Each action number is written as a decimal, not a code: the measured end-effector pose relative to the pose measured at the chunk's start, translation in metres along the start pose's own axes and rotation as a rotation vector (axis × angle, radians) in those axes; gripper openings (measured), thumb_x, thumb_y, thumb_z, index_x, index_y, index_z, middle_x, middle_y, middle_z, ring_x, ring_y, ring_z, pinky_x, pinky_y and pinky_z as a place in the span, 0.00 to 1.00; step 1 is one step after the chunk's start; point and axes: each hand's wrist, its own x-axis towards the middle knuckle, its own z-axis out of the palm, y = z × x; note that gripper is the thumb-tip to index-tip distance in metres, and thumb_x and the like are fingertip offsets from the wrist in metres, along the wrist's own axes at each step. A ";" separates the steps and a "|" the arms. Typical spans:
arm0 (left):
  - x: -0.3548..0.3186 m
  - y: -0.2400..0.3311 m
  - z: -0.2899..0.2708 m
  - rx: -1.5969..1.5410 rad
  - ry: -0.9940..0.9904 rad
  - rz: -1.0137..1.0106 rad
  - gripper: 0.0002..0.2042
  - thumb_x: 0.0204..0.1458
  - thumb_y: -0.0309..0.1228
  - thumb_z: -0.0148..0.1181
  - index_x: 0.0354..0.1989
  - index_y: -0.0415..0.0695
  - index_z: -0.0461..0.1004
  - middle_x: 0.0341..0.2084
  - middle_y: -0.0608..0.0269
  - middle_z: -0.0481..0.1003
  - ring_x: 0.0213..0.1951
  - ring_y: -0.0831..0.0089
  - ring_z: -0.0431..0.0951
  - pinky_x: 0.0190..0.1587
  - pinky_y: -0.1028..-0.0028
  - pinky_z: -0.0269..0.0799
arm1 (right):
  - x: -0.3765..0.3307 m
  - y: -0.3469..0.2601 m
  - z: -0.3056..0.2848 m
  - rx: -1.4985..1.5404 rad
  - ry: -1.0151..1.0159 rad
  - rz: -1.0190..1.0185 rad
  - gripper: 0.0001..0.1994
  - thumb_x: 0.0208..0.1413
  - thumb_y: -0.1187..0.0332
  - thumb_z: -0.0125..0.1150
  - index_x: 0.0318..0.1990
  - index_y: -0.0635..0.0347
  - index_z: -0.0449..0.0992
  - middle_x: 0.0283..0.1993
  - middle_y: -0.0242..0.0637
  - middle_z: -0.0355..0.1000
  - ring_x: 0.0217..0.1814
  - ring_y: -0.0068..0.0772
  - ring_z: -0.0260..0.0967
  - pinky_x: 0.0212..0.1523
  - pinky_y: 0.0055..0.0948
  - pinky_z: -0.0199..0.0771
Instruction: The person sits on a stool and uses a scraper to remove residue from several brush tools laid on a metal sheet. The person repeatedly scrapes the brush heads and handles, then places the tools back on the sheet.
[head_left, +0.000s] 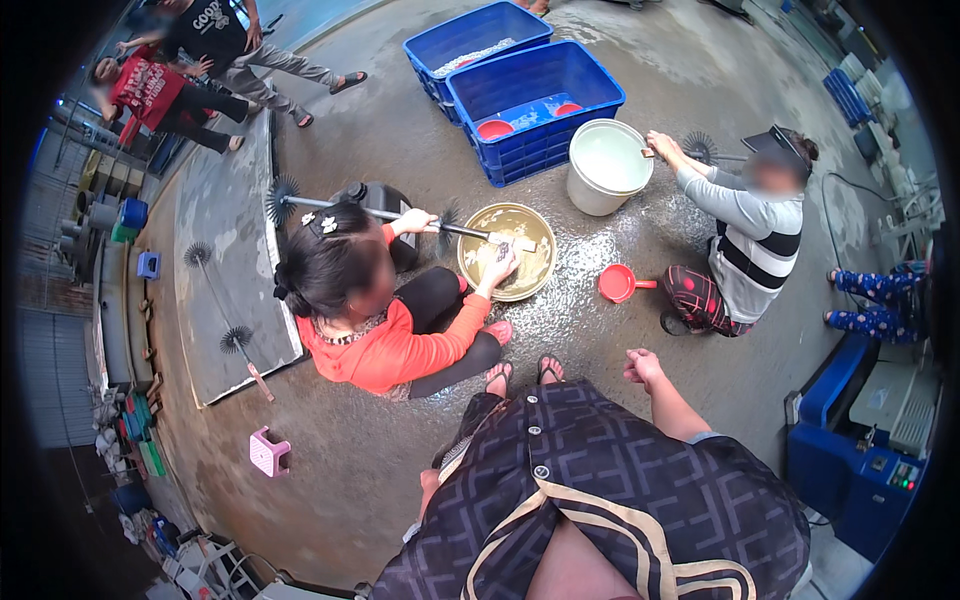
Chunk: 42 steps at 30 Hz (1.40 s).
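Observation:
My right hand (641,367) hangs over the wet floor with its fingers curled in, and nothing shows in it. The red dipper (617,283) on the floor lies closest to it. My left hand (429,487) is low beside my dark patterned top, its fingers mostly hidden. In front of me a crouching person in orange (385,345) holds a black-handled brush pole (385,213) over a round basin (540,232) of cloudy water. At the right, another crouching person in a striped top (765,240) grips the rim of a white bucket (592,195).
Two blue crates (510,160) stand beyond the bucket, the nearer one with red dippers inside. A pink stool (268,454) and a flat slab (225,330) with a round-brush pole lie left. A blue machine (845,475) stands right. Several people stand farther off.

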 end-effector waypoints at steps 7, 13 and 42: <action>-0.006 0.004 0.004 -0.065 -0.009 -0.028 0.15 0.40 0.36 0.59 0.34 0.40 0.76 0.38 0.53 0.74 0.44 0.63 0.74 0.44 0.66 0.68 | 0.002 -0.009 0.005 -0.031 -0.020 -0.029 0.17 0.54 0.57 0.50 0.47 0.55 0.67 0.33 0.36 0.71 0.23 0.25 0.69 0.24 0.27 0.67; -0.011 0.005 0.000 -0.088 -0.017 -0.036 0.15 0.40 0.37 0.59 0.34 0.39 0.76 0.38 0.52 0.74 0.44 0.62 0.74 0.44 0.66 0.68 | 0.006 -0.002 0.003 -0.016 -0.012 -0.024 0.17 0.54 0.56 0.50 0.48 0.55 0.67 0.32 0.36 0.71 0.23 0.25 0.69 0.22 0.25 0.66; -0.056 0.042 -0.007 -0.240 -0.026 -0.092 0.19 0.34 0.38 0.65 0.33 0.38 0.76 0.39 0.52 0.74 0.45 0.64 0.74 0.46 0.67 0.69 | 0.005 -0.011 0.000 -0.073 -0.040 -0.002 0.17 0.54 0.56 0.50 0.47 0.52 0.68 0.34 0.34 0.70 0.25 0.24 0.68 0.25 0.25 0.64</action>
